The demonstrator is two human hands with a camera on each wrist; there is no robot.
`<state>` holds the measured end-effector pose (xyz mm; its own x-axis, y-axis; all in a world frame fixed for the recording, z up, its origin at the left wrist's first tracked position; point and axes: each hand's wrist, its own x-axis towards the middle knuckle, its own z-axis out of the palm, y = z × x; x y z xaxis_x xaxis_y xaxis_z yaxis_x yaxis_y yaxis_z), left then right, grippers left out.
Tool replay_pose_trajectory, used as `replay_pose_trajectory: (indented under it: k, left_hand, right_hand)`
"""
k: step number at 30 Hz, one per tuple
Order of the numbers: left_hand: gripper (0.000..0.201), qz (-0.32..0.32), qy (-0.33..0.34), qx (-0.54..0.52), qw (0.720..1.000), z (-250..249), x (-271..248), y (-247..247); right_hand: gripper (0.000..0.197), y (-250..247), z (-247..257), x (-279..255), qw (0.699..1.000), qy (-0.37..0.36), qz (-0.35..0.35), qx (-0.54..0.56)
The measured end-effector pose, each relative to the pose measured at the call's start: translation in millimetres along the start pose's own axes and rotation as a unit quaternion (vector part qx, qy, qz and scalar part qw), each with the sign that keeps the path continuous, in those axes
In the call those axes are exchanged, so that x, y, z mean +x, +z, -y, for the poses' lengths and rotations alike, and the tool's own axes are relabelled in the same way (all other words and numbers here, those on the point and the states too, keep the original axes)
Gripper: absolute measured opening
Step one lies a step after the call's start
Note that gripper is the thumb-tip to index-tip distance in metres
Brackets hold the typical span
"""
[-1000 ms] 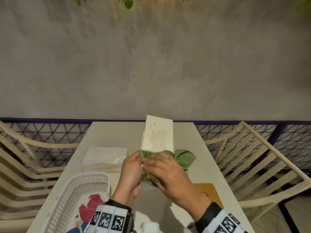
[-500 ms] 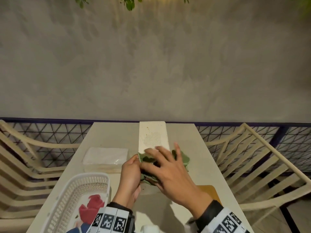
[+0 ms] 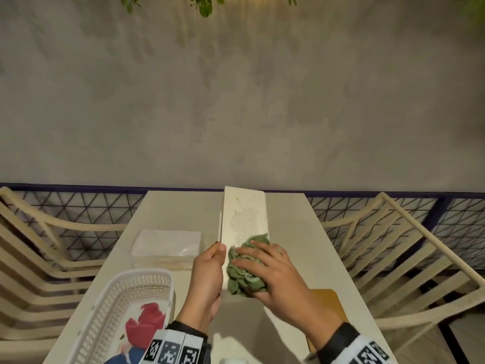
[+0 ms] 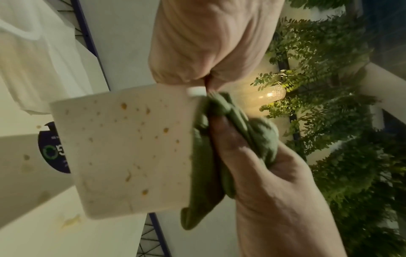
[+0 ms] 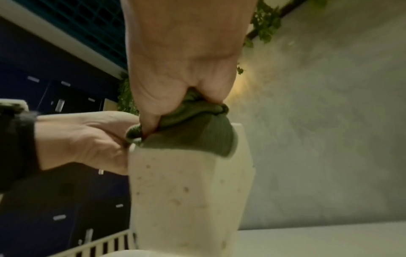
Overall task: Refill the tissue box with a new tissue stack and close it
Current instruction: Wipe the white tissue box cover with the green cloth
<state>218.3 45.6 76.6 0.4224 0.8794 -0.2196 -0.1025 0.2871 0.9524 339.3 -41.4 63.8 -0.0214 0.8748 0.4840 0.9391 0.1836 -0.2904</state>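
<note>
A long white tissue box point(image 3: 244, 214), speckled with brown stains and bearing a perforated patch, stands tilted over the table. My left hand point(image 3: 210, 269) grips its near left edge. My right hand point(image 3: 273, 274) holds a bunched green cloth point(image 3: 241, 274) pressed against the box's face. In the left wrist view the cloth point(image 4: 206, 156) sits between the box point(image 4: 131, 147) and the right hand's fingers point(image 4: 224, 132). The right wrist view has the cloth point(image 5: 193, 135) crumpled in the palm on the box's end point(image 5: 186, 200). A wrapped tissue stack point(image 3: 166, 243) lies on the table to the left.
A white slatted basket point(image 3: 126, 298) with a red cloth point(image 3: 147, 324) in it stands at the near left. A tan wooden board point(image 3: 328, 300) lies under my right forearm. Cream chairs point(image 3: 393, 258) flank the white table point(image 3: 183, 206), with a mesh railing and a grey wall behind.
My right hand has slid the green cloth down the box's face towards me. The box dipped flatter, then tipped up again in my left hand.
</note>
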Motion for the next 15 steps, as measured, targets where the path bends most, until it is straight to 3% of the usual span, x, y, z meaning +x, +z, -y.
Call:
replay_pose_trajectory:
  k: [4,7,11,15]
  left_hand:
    - [0.026,-0.003,-0.005,0.006,1.0,1,3,1]
    - [0.027,-0.01,-0.012,-0.012,1.0,-1,6,-7]
    - [0.028,-0.019,0.007,0.011,1.0,0,7,-6]
    - [0.025,-0.016,-0.007,-0.022,1.0,-3,11,-9]
  right_hand:
    - [0.046,-1,9,16,0.999,0.033,-0.025,0.001]
    - [0.056,5,4,-4,0.999,-0.042,0.003,0.02]
    - [0.043,-3,-5,9,0.996,0.031,-0.074,0.031]
    - [0.044,9,9,3,0.998,-0.064,-0.013,0.02]
